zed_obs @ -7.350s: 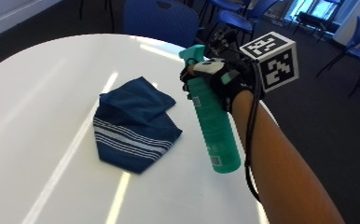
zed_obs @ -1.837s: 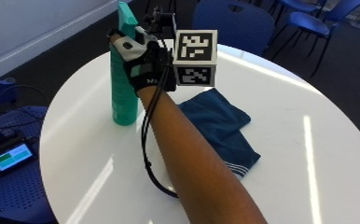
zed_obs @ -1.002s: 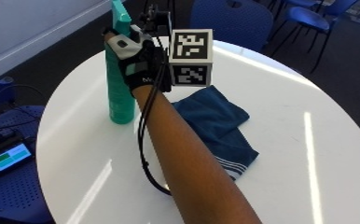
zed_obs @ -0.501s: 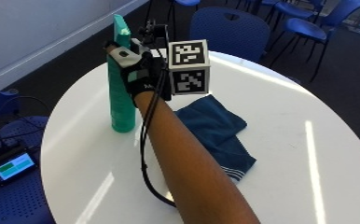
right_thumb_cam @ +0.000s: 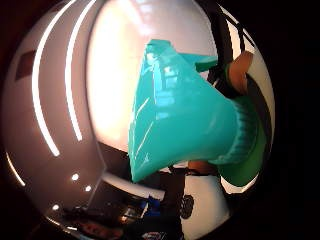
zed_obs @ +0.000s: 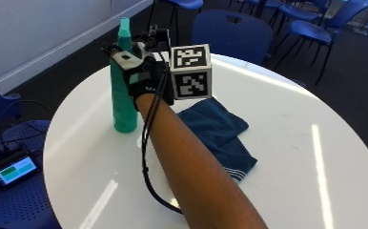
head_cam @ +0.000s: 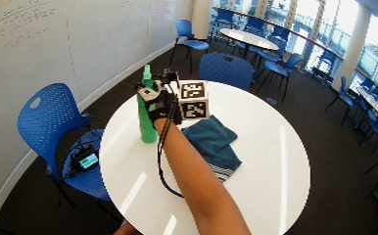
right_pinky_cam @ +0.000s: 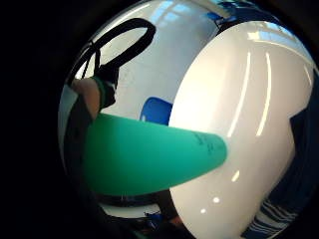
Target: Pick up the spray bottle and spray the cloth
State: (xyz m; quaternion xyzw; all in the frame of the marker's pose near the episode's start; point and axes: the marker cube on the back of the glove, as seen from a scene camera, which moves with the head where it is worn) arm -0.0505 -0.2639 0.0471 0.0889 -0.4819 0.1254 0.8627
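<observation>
While upright on table (zed_obs: 298,157) | spray bottle (zed_obs: 124,90): print unreadable | hand (zed_obs: 143,71) alongside

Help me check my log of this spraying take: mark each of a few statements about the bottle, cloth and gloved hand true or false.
1. The green spray bottle stands upright on the white table. True.
2. The gloved right hand rests flat on the cloth. False: it holds the bottle near its top.
3. The blue cloth lies crumpled on the table beside the bottle, apart from it. True.
4. The cloth is draped over the bottle. False: it lies on the table.
5. The bottle lies on its side. False: it is upright.
</observation>
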